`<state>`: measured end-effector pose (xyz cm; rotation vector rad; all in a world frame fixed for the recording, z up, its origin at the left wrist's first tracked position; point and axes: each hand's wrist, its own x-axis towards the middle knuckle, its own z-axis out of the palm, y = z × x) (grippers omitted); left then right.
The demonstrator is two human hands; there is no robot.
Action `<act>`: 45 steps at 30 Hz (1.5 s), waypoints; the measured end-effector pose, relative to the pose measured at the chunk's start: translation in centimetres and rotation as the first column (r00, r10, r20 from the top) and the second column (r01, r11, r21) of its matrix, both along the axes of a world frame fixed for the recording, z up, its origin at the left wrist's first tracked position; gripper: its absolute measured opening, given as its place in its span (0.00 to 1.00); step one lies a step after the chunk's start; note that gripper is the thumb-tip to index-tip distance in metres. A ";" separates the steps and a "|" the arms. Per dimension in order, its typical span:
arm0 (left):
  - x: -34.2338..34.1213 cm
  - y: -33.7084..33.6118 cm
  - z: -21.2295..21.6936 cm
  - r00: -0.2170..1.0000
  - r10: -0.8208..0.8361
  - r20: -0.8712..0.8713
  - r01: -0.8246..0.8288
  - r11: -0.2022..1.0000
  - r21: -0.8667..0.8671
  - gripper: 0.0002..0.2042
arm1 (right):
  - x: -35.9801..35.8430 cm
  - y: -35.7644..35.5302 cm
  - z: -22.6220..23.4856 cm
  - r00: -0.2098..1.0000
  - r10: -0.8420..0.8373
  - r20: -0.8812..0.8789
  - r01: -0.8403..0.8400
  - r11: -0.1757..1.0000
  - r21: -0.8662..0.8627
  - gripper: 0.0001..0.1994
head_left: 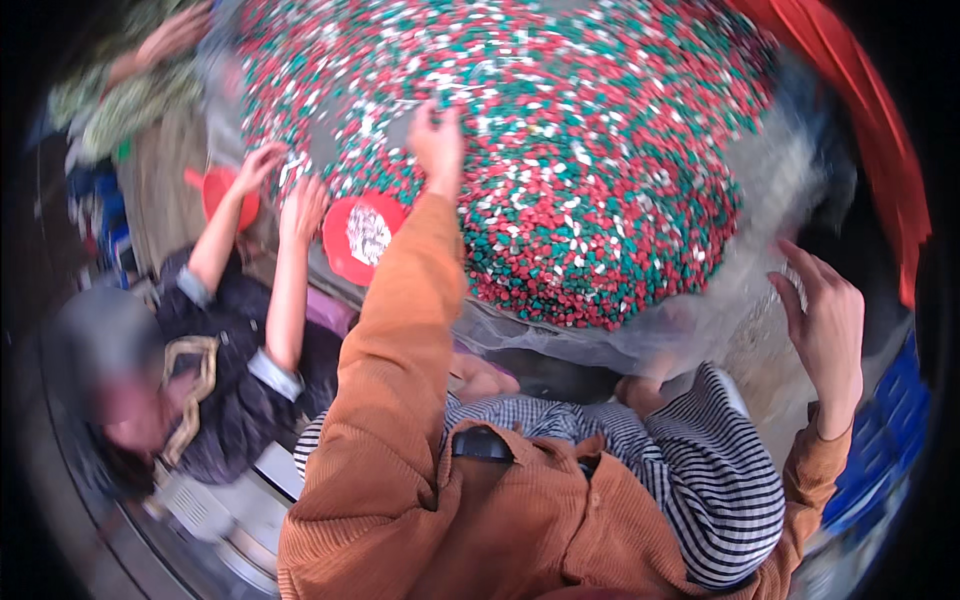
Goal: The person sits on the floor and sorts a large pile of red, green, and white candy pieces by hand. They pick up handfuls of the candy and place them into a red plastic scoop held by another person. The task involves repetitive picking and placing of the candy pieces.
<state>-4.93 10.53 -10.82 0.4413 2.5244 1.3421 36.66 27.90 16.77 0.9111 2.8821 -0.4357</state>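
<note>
The left hand (438, 140) is stretched out with fingers pinched together on the heap of red, green and white pieces (590, 170). Beside the heap's near-left edge, a red bowl (362, 236) is seen. The right hand (825, 320) is raised to the heap's right, fingers apart, nothing held.

I'm wearing an orange-brown ribbed corduroy shirt, buttoned at front, long sleeves reaching both wrists. My left hand (437, 140) and right hand (825, 325) are showing bare. Black-and-white striped trousers are covering my legs.
</note>
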 end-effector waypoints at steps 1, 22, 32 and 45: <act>1.4 -0.1 0.9 1.000 0.000 0.023 0.001 0.999 -0.045 0.22 | -2.2 1.2 -0.1 0.992 0.108 0.064 -0.105 0.993 -0.057 0.16; 11.5 1.7 6.3 0.897 -0.441 0.039 0.433 0.854 -0.288 0.26 | -10.3 4.0 -8.7 0.917 0.358 -0.174 -0.398 0.834 -0.383 0.13; 14.0 -5.0 13.1 0.471 -0.854 -0.221 0.838 0.511 -0.189 0.08 | -19.7 4.6 -18.3 0.829 0.346 -0.438 -0.416 0.907 -0.071 0.09; -1.8 2.4 1.9 0.812 -0.490 -0.316 0.332 0.834 -0.441 0.09 | -20.0 8.0 -22.1 0.947 0.072 -0.312 -0.219 0.859 -0.464 0.10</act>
